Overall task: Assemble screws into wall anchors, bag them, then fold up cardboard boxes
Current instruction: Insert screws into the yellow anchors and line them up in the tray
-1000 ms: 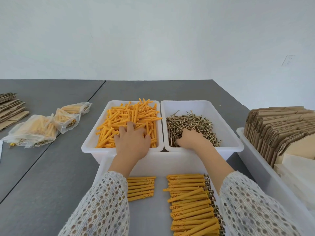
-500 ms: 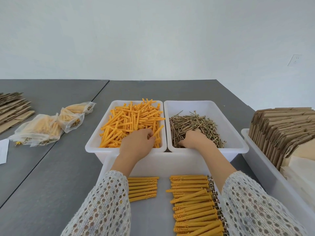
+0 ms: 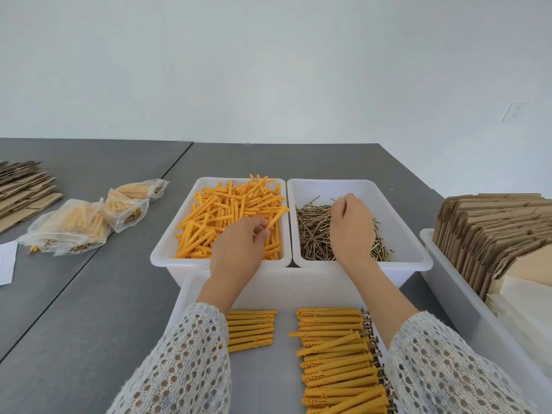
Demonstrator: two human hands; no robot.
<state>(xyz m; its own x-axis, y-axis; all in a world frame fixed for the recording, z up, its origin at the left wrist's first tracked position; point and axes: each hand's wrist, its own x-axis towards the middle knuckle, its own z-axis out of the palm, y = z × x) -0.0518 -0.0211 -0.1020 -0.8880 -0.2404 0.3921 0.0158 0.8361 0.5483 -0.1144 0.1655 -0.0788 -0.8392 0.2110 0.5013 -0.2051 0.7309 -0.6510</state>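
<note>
Two white bins stand side by side in front of me. The left bin (image 3: 167, 249) holds a heap of orange wall anchors (image 3: 227, 210); the right bin (image 3: 418, 258) holds loose brass screws (image 3: 313, 231). My left hand (image 3: 239, 252) pinches one orange anchor (image 3: 276, 218), lifted at a slant above the heap. My right hand (image 3: 351, 228) hovers over the screws with fingers curled downward; whether it grips a screw is hidden. Nearer me, a white tray (image 3: 185, 297) carries two rows of assembled anchors (image 3: 337, 354).
Filled clear bags (image 3: 77, 225) lie on the grey table at the left, with flat cardboard (image 3: 21, 189) behind them and a white paper slip (image 3: 6, 264) at the edge. A long white bin (image 3: 454, 294) on the right holds upright flat cardboard boxes (image 3: 493, 228).
My left hand has lifted one anchor out of the heap. My right hand has moved farther back over the screws.
</note>
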